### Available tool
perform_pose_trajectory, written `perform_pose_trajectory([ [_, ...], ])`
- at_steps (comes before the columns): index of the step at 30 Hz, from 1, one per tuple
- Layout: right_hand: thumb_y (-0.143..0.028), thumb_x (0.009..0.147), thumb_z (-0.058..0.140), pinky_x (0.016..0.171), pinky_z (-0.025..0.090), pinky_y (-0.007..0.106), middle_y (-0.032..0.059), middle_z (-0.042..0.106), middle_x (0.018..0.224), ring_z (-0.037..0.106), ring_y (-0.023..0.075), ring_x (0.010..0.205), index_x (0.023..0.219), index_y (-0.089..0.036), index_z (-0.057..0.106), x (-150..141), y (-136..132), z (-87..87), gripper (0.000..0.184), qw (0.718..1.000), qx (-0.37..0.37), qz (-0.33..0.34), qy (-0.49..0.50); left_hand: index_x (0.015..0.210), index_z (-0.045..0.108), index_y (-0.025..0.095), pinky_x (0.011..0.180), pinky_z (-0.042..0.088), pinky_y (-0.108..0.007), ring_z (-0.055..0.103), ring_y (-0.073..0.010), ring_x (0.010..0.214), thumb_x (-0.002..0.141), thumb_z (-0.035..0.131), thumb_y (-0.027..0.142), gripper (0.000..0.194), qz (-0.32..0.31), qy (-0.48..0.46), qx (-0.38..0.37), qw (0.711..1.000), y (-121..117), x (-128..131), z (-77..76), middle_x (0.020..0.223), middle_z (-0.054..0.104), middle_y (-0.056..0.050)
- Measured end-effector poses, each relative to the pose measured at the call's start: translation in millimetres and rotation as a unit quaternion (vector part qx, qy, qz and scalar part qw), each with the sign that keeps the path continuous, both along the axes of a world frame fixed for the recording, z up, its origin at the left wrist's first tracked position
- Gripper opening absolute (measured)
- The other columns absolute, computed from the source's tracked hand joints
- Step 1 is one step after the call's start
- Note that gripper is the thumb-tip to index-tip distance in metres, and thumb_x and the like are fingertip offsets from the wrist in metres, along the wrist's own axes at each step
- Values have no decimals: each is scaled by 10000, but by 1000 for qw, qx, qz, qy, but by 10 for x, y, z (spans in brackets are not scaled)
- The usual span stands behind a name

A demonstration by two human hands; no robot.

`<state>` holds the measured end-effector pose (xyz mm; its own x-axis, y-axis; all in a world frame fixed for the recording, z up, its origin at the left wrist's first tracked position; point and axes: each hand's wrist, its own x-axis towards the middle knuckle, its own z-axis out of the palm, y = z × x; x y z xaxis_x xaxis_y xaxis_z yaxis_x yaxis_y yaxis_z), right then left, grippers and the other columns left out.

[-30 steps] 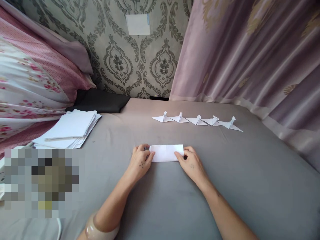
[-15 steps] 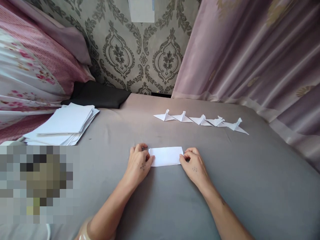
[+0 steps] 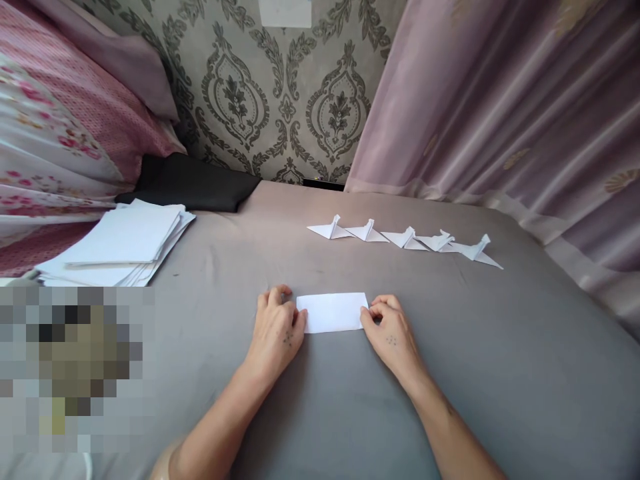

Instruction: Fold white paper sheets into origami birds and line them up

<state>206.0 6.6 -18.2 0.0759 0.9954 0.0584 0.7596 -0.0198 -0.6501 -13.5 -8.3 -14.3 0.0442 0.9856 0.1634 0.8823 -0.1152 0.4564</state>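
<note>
A white rectangular strip of paper (image 3: 333, 313), apparently folded, lies flat on the grey sheet in front of me. My left hand (image 3: 279, 327) pinches its left short end, the thumb on top near the lower corner. At the opposite end, my right hand (image 3: 393, 328) grips the edge between thumb and curled fingers. The fingertips under the paper are hidden. Beyond the hands, several folded paper birds (image 3: 369, 231) stand in a row, their pointed ends touching or overlapping.
A stack of white paper sheets (image 3: 125, 233) lies at the left, before a folded black cloth (image 3: 195, 183). The grey sheet (image 3: 325, 413) covers the surface. Pink curtains (image 3: 450, 100) hang at right, floral fabric (image 3: 45, 147) at left. A blurred patch hides the lower left.
At the paper's left end, a small raised fold seen earlier now lies flat. Both hands keep almost the same place. The view has tilted slightly downward.
</note>
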Motion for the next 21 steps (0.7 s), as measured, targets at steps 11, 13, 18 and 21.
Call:
perform_pose_trajectory([
  [11,-359,842,499,794,409,327,69,556,954,552,189,846,621,-204,518,18,10,-40,270,999,13,21,-33,581,610,140,884,450,-450,465,-306,1025,877,483,244,338,17,26,-8,999,-15,25,44,1154,556,-154],
  [13,-361,846,494,791,409,323,66,551,952,550,185,837,624,-205,514,17,11,-44,272,999,12,22,-35,576,608,144,884,449,-451,469,-304,1022,872,491,237,332,18,28,-7,999,-13,31,47,1148,560,-153],
  [18,-351,848,485,817,407,327,64,540,923,550,189,843,612,-211,486,12,16,-51,275,999,18,25,-37,593,626,144,893,443,-445,478,-296,1015,870,495,231,318,16,41,-7,999,-9,29,48,1150,563,-151],
  [21,-340,854,473,810,412,338,66,535,899,545,198,836,617,-217,458,23,18,-77,267,998,31,34,-46,638,651,138,891,435,-437,486,-294,1006,878,483,240,310,8,60,-11,998,-11,27,44,1154,560,-156],
])
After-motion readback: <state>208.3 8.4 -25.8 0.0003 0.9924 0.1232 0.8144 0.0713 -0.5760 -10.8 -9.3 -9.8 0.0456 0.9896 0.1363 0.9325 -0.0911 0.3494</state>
